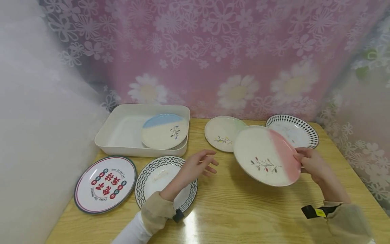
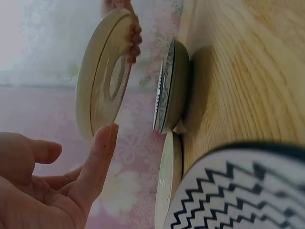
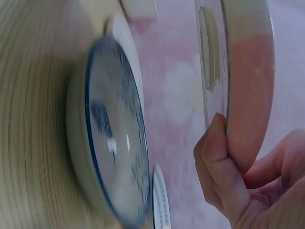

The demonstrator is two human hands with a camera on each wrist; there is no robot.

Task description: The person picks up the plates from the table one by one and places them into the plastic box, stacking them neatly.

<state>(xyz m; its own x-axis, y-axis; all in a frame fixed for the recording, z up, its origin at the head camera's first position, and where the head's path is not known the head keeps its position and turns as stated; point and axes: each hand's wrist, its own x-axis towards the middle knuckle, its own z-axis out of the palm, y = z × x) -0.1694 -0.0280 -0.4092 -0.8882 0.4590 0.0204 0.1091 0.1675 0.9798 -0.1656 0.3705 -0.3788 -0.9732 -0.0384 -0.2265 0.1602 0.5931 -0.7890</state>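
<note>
My right hand (image 1: 312, 166) grips a cream plate (image 1: 259, 156) with a pink band by its pink right edge, thumb on top and fingers beneath. The plate is raised above the table and tilted, and its foot ring faces down in the right wrist view. My left hand (image 1: 195, 169) holds nothing; it hovers left of this plate with its fingers loosely bent. Under the raised plate stands a deep blue-rimmed bowl (image 3: 119, 138), hidden in the head view. A zigzag-rimmed plate (image 1: 141, 183) lies below my left forearm.
A white tub (image 1: 118, 149) at the back left contains a blue-and-cream plate (image 1: 161, 134). A plate with red lettering (image 1: 91, 179) lies at the left. Against the curtain are a green-tinted cream plate (image 1: 223, 130) and a diamond-rimmed plate (image 1: 292, 127).
</note>
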